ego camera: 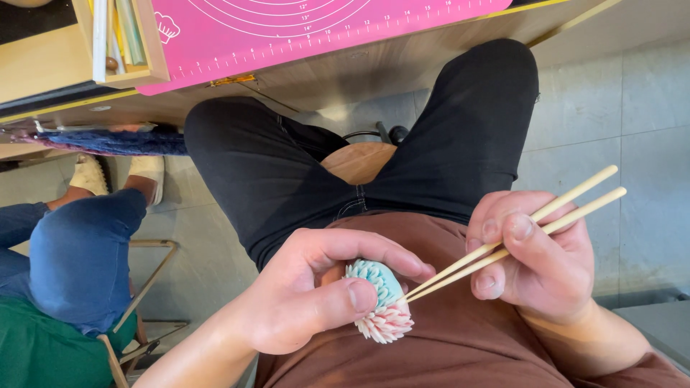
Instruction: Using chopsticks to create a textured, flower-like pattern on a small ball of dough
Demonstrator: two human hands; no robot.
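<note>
My left hand (309, 291) is closed around a small round sweet (381, 302) shaped like a flower, with teal petals on top and pink-white petals below. My right hand (535, 259) grips a pair of pale wooden chopsticks (517, 233), and their tips touch the sweet's petals. Both hands hover over my lap, above black trousers (287, 172) and a brown shirt (460, 330).
A pink silicone mat (287, 36) with printed circles lies on a wooden table (374, 68) ahead. A wooden box (122, 43) with tools stands at its left. Another person in blue jeans (79, 259) sits at the left on a wooden stool. Grey floor tiles (618, 115) lie to the right.
</note>
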